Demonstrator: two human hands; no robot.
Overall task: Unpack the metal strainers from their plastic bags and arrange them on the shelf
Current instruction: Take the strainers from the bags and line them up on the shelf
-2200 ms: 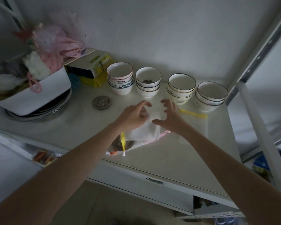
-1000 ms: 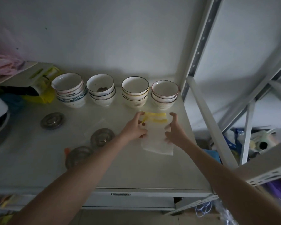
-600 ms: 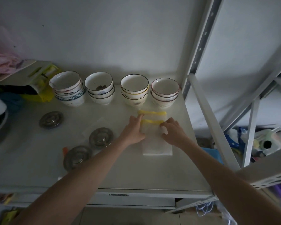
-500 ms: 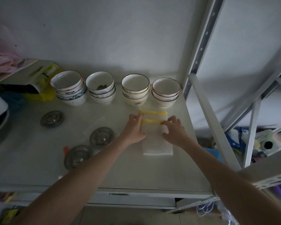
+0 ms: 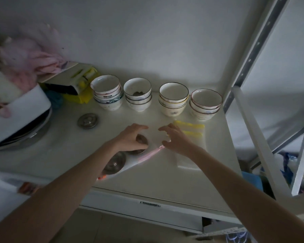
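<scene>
Three round metal strainers lie on the white shelf (image 5: 165, 176). One strainer (image 5: 88, 121) sits loose at the left. A second strainer (image 5: 141, 139) lies between the thumb and curled fingers of my left hand (image 5: 130, 137). The third strainer (image 5: 114, 163) is just in front of it, by my left forearm. A clear plastic bag with a pink zip strip (image 5: 147, 155) lies slanted over or around these two; I cannot tell which. My right hand (image 5: 177, 140) hovers at the bag's right end, fingers spread and holding nothing.
Flat clear bags with yellow zip strips (image 5: 191, 129) lie stacked at the right. Stacks of bowls (image 5: 174, 99) line the back of the shelf. A white box over metal pans (image 5: 21, 116) fills the left. A slanted metal upright (image 5: 249, 120) bounds the right.
Both hands have left the yellow-zip bags and moved left to the pink-zip bag and the strainers. The view has swung left, bringing the white box back in.
</scene>
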